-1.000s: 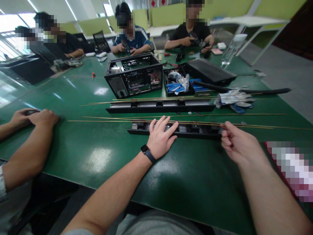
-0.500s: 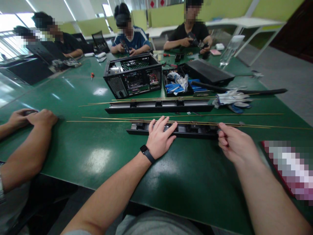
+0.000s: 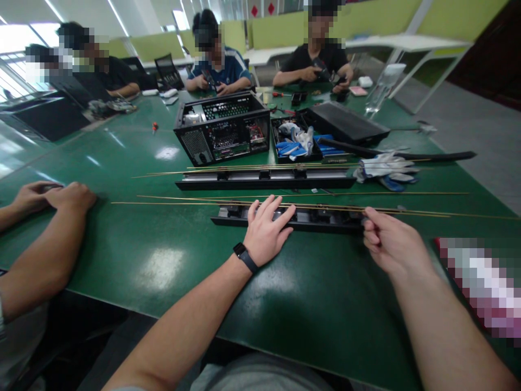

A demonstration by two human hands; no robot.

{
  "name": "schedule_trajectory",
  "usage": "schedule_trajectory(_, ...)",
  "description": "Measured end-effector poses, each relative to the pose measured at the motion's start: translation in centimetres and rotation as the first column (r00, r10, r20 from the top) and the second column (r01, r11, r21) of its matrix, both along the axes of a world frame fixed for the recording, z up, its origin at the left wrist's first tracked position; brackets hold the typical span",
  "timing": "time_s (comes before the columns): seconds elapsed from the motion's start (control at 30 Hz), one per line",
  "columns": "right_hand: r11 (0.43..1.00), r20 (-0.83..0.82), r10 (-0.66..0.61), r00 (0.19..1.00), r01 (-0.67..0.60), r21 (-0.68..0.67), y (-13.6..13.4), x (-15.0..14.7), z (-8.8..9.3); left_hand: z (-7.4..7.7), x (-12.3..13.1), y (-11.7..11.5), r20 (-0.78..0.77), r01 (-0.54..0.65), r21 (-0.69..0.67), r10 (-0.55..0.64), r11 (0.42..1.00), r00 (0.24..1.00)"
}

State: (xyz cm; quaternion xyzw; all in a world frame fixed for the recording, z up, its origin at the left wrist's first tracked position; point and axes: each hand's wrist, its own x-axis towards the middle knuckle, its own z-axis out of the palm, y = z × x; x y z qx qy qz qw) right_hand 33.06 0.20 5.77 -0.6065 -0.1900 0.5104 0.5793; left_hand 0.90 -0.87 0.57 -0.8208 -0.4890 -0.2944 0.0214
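A long black plastic strip [image 3: 321, 220] lies across the green table [image 3: 171, 255] in front of me, with thin brass rods [image 3: 411, 211] running along and over it. My left hand [image 3: 265, 231], a dark watch on its wrist, rests flat with spread fingers on the strip's left part. My right hand [image 3: 386, 240] is curled at the strip's right end, its fingertips pinched at the strip and a rod. A second, longer black strip [image 3: 264, 179] lies parallel just beyond.
Behind the strips stand an open black computer case [image 3: 222, 127], a black tray [image 3: 287, 155] with blue-white gloves, a flat black panel [image 3: 345, 120] and more gloves [image 3: 385, 165]. Another person's clasped hands [image 3: 52, 196] rest at the left. Several people sit at the far side.
My right hand has shifted slightly left, closing in on the strip's right end. My left hand stays flat on the strip.
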Motion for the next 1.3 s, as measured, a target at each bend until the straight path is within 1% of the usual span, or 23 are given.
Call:
schedule_trajectory(0.23, 1.000, -0.013, -0.016, 1.000, 0.016, -0.020, -0.10, -0.04, 0.07, -0.08, 0.03, 0.04, -0.004, 0.006, 0.011, -0.006, 1.000, 1.000)
schedule_trajectory(0.4, 0.999, -0.020, -0.032, 0.999, 0.032, -0.010, 0.02, 0.12, -0.23, -0.19, 0.05, 0.06, -0.004, -0.002, 0.006, 0.002, 1.000, 1.000)
schedule_trajectory(0.53, 1.000, -0.024, -0.008, 1.000, 0.008, 0.004, 0.03, 0.33, -0.39, -0.26, 0.05, 0.07, -0.003, -0.002, 0.009, 0.002, 1.000, 1.000)
schedule_trajectory(0.63, 1.000, -0.021, 0.004, 1.000, -0.004, 0.004, 0.00, 0.39, -0.29, -0.30, 0.04, 0.07, 0.001, -0.001, 0.011, 0.001, 1.000, 1.000)
schedule_trajectory(1.1, 0.999, -0.030, -0.034, 0.999, 0.034, 0.000, -0.16, -0.08, 0.07, -0.30, 0.09, -0.06, 0.007, 0.002, 0.012, -0.002, 1.000, 1.000)
schedule_trajectory(1.3, 1.000, -0.023, -0.015, 1.000, 0.015, 0.003, 0.14, 0.71, -0.64, -0.46, 0.07, 0.00, 0.014, 0.001, 0.031, -0.002, 1.000, 1.000)
